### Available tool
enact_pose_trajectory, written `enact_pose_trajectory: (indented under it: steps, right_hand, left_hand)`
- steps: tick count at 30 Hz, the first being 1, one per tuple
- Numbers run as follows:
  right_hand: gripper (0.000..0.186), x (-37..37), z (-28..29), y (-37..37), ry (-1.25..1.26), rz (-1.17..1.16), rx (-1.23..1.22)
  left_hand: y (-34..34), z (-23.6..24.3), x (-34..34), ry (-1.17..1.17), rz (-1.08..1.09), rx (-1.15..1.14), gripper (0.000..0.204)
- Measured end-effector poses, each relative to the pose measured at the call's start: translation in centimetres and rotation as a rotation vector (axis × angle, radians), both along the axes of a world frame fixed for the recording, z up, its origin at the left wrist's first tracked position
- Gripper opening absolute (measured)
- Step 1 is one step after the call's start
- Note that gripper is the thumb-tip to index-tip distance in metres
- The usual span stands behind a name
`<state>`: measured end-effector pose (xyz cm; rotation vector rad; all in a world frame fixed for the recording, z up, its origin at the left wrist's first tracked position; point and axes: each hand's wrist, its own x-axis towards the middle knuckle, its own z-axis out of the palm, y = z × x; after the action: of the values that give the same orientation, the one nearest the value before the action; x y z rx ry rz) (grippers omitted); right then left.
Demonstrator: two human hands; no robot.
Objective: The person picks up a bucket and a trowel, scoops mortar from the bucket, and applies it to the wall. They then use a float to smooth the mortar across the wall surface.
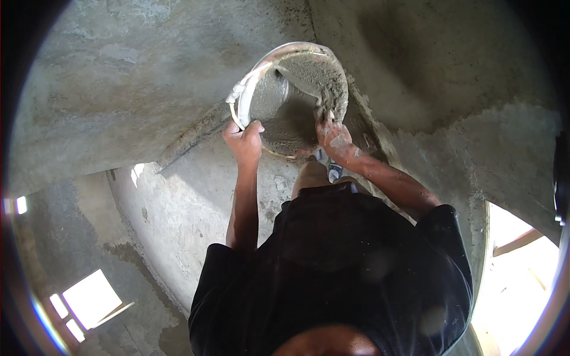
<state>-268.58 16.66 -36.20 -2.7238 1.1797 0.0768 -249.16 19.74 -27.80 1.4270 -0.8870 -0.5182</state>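
Note:
A round bucket [258,98], its rim smeared with grey, is tilted in front of me with its mouth toward me. Wet mortar [317,74] coats its upper and right inner side; lower down the inside is dark. At the near left rim, beside the pale handle [235,113], my left hand [244,141] is closed on the bucket's edge with the thumb over it. My right hand [335,139], spattered with mortar, is at the right side of the mouth. Its bent fingers reach the mortar, and what they hold, if anything, is hidden.
Rough plastered walls [119,89] rise ahead on the left and right, meeting at a corner behind the bucket. Bright openings show at the lower left [92,299] and lower right [522,285]. My legs and feet [335,172] are just below the bucket.

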Motion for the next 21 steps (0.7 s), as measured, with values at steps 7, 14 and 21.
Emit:
enact_pose_trajectory:
  steps: [7,14,21]
  right_hand:
    - [0.039,-2.2,3.6,0.6,-0.152,0.123,0.018]
    - [0.044,-3.6,6.6,1.6,-0.009,-0.228,-0.314]
    - [0.044,-1.6,-2.0,5.6,-0.393,0.129,-0.393]
  left_hand:
    - [0.4,1.1,0.6,-0.309,-0.011,0.124,0.016]
    - [-0.3,1.7,-0.5,-0.301,0.045,0.091,0.034]
    - [-1.5,1.9,-3.5,-0.374,0.035,-0.039,0.03]
